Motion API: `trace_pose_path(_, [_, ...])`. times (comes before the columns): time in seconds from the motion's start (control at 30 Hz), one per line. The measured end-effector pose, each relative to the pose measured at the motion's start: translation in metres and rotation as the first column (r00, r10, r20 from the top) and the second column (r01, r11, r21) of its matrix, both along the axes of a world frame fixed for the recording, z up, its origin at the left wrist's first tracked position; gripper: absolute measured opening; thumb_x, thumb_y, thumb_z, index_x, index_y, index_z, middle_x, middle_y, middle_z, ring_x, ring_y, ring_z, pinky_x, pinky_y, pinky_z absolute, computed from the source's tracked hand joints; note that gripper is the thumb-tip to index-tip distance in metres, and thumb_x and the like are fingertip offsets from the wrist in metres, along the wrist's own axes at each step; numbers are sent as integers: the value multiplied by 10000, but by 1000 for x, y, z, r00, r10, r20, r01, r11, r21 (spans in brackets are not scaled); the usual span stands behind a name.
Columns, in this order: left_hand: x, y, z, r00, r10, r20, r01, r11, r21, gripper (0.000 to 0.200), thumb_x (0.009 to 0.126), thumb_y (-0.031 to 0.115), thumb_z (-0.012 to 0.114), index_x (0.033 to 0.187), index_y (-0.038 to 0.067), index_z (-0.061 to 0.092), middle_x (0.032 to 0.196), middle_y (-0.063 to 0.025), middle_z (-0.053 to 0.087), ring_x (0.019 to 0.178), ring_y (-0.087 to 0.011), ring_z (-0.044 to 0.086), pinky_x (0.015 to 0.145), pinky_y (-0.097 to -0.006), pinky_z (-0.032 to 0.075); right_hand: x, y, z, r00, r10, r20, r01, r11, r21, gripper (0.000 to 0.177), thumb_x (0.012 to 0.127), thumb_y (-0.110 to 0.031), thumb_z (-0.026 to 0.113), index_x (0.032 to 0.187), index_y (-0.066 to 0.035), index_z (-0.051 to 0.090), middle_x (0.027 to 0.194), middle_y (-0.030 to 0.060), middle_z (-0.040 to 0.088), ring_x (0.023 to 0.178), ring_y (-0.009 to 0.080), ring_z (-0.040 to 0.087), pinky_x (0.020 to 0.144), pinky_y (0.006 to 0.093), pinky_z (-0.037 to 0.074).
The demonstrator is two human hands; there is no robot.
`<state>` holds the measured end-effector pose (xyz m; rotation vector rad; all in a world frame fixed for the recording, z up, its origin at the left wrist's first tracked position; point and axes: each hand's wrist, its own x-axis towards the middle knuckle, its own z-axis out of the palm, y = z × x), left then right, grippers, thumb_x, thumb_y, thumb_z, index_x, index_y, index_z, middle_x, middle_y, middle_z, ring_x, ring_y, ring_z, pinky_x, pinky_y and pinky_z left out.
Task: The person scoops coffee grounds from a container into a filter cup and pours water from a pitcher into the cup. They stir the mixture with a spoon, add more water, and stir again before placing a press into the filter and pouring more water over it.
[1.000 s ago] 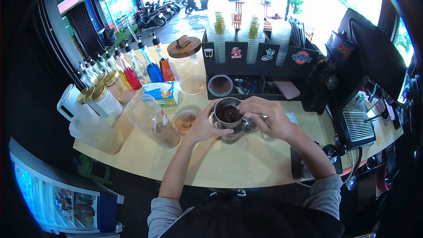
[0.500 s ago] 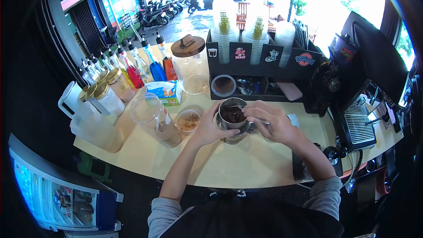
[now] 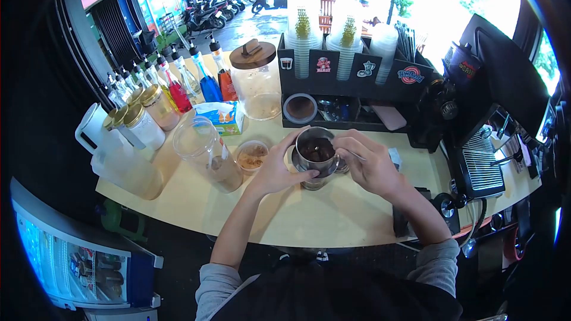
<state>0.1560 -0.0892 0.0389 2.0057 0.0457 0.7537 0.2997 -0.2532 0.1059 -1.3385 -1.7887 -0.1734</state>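
Cup, silvery outside, dark inside, sits gripped in the left hand, right hand pinching a thin utensil.

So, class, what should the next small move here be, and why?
Probably a slow turn of the thin metal utensil through the dark contents of the metal cup: the left hand grips the cup's side while the right hand holds the utensil at its rim. The utensil's lower end is unclear.

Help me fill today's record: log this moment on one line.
left hand: around metal cup; right hand: holding thin utensil at cup; cup: dark contents; left of cup: open tub
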Motion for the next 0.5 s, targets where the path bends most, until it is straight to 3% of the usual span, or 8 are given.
trace_pose_path(0.2, [3, -21, 2, 980, 198, 21, -199, 976, 87, 804, 566, 242, 880, 1246, 31, 508, 1161, -114, 600, 1105, -247, 583, 971, -370, 445, 0, -2, 4, 999, 28, -38, -29, 1000, -11, 99, 876, -35, 606, 958, 4, 564, 900, 126, 592, 762, 318, 596, 656, 372, 496])
trace_pose_path(0.27, [5, -22, -2, 976, 213, 33, -215, 973, 85, 785, 557, 240, 885, 1218, 33, 516, 1136, -113, 604, 1080, -245, 593, 953, -368, 455, 1, -2, 5, 998, 5, -61, -8, 999, -39, 96, 879, -38, 605, 956, 8, 569, 903, 128, 596, 774, 316, 601, 668, 370, 499])
trace_pose_path(0.33, [7, -24, -1, 973, 224, 49, -228, 970, 87, 766, 549, 237, 889, 1191, 35, 524, 1112, -111, 608, 1055, -242, 604, 935, -366, 465, 5, -1, 3, 986, 123, -112, -128, 991, -45, 87, 882, -39, 603, 942, 20, 580, 891, 134, 602, 767, 313, 604, 673, 369, 499])
trace_pose_path(0.5, [5, -31, 3, 958, 282, 59, -286, 953, 99, 729, 552, 239, 894, 1147, 33, 526, 1085, -115, 610, 1020, -244, 619, 908, -364, 480, 10, 1, 5, 992, 112, -64, -114, 993, -31, 81, 882, -33, 602, 927, 32, 585, 880, 137, 604, 744, 301, 599, 658, 360, 498])
